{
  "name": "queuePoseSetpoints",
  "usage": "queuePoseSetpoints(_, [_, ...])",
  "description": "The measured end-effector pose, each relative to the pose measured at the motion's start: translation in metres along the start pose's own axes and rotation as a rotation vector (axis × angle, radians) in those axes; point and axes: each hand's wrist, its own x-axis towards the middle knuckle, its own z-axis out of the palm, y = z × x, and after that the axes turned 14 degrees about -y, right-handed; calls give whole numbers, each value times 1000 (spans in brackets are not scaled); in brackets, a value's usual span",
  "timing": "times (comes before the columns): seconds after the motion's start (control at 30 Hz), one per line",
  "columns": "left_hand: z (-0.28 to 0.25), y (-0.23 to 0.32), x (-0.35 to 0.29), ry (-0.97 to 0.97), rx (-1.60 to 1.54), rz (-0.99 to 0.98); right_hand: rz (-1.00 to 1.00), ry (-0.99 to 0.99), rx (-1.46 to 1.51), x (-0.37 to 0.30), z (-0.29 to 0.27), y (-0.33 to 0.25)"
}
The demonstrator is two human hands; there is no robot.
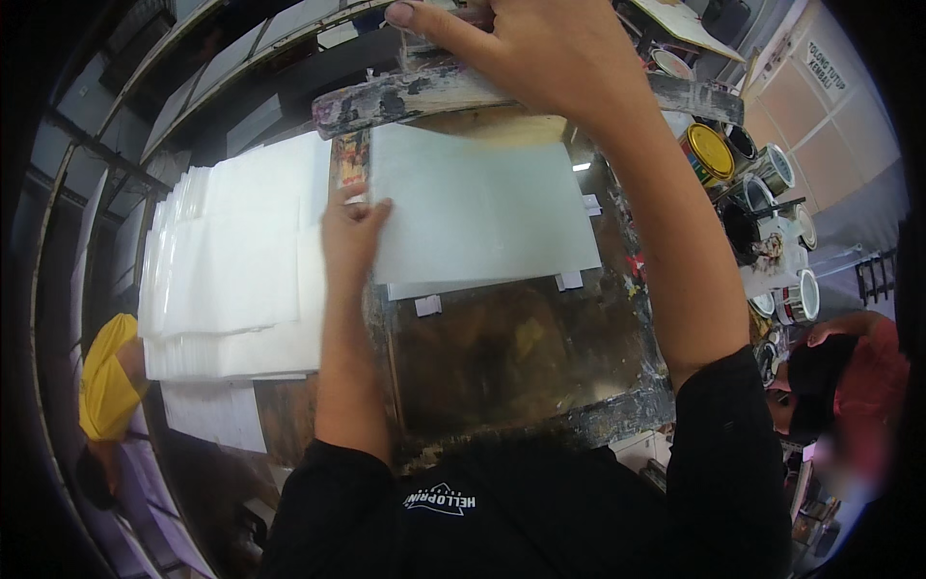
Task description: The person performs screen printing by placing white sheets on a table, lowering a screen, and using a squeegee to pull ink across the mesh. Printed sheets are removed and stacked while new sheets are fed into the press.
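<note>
My left hand point(352, 227) is closed at the left edge of a whitish translucent sheet point(482, 207), thumb over the edge and fingers curled; how firmly it pinches is hard to see. The sheet lies over a dark, stained board point(511, 357), its far edge blurred. My right hand point(550, 48) reaches over the sheet to a paint-stained wooden bar point(424, 96) at the far side. Its thumb stretches left along the bar, and its other fingers are mostly cut off by the upper edge of the view. Small white tabs point(428, 305) sit around the sheet.
A thick stack of white sheets point(231, 261) stands left of the board. Paint cans point(709, 154) crowd the right side. Metal racks point(106, 125) line the left. One person in yellow point(108, 376) is at left, another in red point(873, 386) at right.
</note>
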Motion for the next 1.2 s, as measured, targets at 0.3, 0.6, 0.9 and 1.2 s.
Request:
queuePoseSetpoints(0.3, [-126,-48,-38,515,1097,105,-61,105,-42,-13,11,-2])
queuePoseSetpoints(0.6, [169,-25,-69,-368,891,411,-15,-81,-58,13,-2,-1])
queuePoseSetpoints(0.9, [180,-22,-67,-414,872,408,25,-54,-128,19,-13,7])
queuePoseSetpoints(1.2, [177,-29,-75,-310,861,435,41,-4,-105,18,3,5])
